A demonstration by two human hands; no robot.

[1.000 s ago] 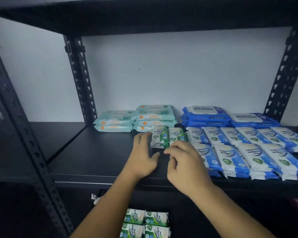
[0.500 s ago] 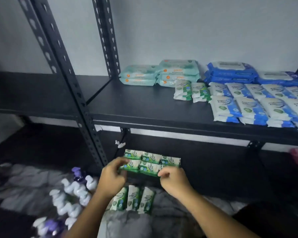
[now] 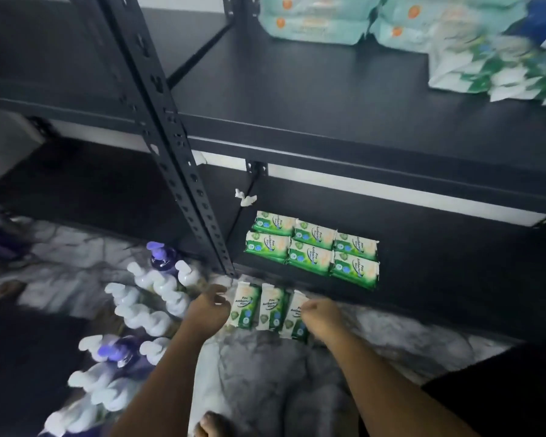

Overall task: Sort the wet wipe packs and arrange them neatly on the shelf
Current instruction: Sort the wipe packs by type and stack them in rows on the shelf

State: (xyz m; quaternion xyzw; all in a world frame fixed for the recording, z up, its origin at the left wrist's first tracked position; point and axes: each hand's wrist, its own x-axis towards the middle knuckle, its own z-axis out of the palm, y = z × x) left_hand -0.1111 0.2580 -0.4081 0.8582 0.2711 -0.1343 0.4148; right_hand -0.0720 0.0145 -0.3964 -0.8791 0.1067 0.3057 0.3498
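Note:
Three green-and-white wipe packs (image 3: 271,306) lie side by side on the floor just in front of the bottom shelf. My left hand (image 3: 209,308) curls against the left edge of the leftmost pack (image 3: 246,305). My right hand (image 3: 320,316) grips the rightmost pack (image 3: 294,313), and its fingers cover part of that pack. Several more green packs (image 3: 312,247) lie in two neat rows on the bottom shelf (image 3: 438,279). On the upper shelf (image 3: 328,99) are pale teal packs (image 3: 312,20) and blurred green-and-white packs (image 3: 486,67).
Several pump bottles, white and purple (image 3: 158,288), stand on the floor left of my left hand. A black slotted upright (image 3: 171,146) of the rack rises between them and the shelves. A grey marbled floor covering (image 3: 281,389) lies under my arms.
My view tilted down from the upper shelf to the floor. Both hands dropped from the upper shelf, past the green packs on the bottom shelf, to the three packs on the floor.

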